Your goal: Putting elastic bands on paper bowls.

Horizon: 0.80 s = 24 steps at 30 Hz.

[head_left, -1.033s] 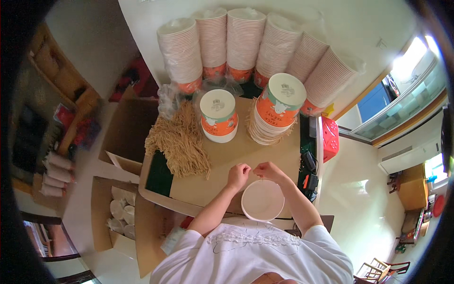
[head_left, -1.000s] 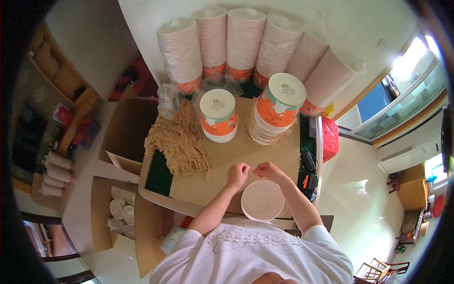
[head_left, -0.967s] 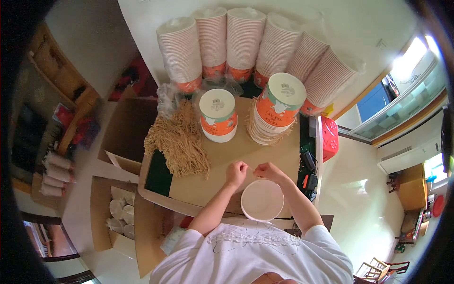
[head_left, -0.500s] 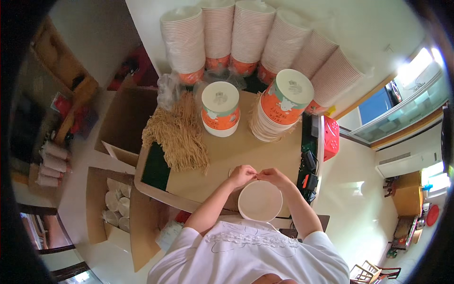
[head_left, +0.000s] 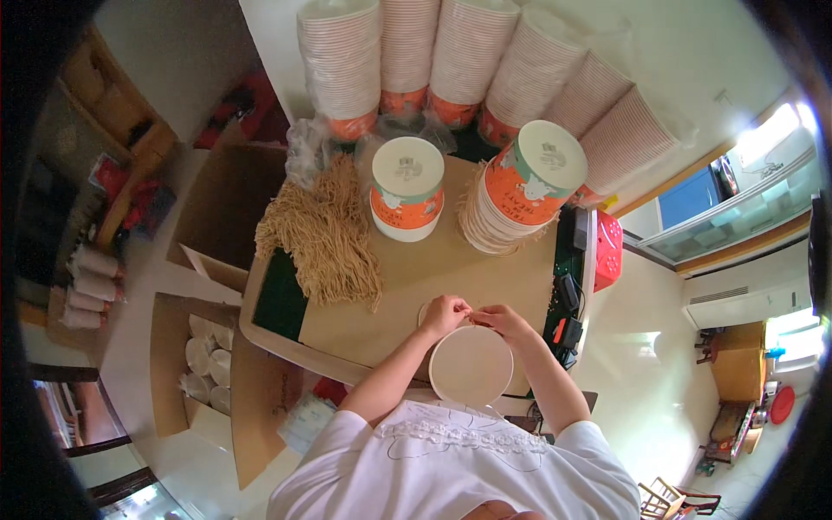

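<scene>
A round white paper bucket [head_left: 471, 366] stands mouth up against my body at the table's near edge. Just beyond its far rim my left hand [head_left: 446, 315] and my right hand [head_left: 503, 321] meet, both closed in a pinch. Between the fingertips is a short bit of tan cord, mostly hidden by the fingers. A thin pale loop [head_left: 422, 313] shows beside my left hand. Further left lies a heap of tan cords [head_left: 325, 247]. Beyond my hands, upside-down orange and green printed buckets form a short stack [head_left: 406, 208] and a taller one [head_left: 530, 186], with cords round the latter.
Tall plastic-wrapped stacks of white buckets [head_left: 472, 56] line the table's back against the wall. Cardboard covers the table [head_left: 407, 290]. Black devices [head_left: 568, 295] and a red basket [head_left: 608, 251] are at the right. An open carton [head_left: 165, 373] of wrapped buckets stands left on the floor.
The view has shifted slightly, so the stacks sit a little higher and the bucket a little to the left. My hands stay pinched together at the bucket's far rim.
</scene>
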Available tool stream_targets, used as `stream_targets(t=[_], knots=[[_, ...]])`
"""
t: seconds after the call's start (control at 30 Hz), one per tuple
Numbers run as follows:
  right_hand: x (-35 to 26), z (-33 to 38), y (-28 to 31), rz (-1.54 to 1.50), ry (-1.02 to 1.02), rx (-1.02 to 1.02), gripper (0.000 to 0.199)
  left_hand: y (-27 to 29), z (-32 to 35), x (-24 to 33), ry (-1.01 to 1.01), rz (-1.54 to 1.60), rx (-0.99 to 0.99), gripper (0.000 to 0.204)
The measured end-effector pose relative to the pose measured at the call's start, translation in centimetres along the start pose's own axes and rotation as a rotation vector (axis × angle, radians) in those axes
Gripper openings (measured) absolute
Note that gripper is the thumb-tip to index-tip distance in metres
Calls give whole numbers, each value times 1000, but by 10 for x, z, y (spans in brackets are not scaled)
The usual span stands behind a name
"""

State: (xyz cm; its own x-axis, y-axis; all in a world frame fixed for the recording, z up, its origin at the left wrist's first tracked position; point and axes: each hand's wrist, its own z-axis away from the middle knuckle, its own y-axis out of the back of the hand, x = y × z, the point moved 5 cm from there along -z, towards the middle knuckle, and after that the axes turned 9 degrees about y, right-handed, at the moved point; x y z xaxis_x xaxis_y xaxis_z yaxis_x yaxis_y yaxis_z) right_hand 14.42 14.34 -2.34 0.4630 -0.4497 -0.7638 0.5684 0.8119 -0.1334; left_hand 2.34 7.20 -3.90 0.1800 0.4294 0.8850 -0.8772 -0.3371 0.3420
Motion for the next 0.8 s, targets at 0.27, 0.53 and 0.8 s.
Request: stream_targets(t=[0.27,0.53,0.8], knots=[[14,-6,16,113,12,-263,15,-3,0,-5,-115,-96,126,10],[1,12,-1,15,-20,-209,16,-5,1,-11,-81,-127,123,10],[13,5,6,90,42,-173,17,0,0,0,-103,-114,127,10]])
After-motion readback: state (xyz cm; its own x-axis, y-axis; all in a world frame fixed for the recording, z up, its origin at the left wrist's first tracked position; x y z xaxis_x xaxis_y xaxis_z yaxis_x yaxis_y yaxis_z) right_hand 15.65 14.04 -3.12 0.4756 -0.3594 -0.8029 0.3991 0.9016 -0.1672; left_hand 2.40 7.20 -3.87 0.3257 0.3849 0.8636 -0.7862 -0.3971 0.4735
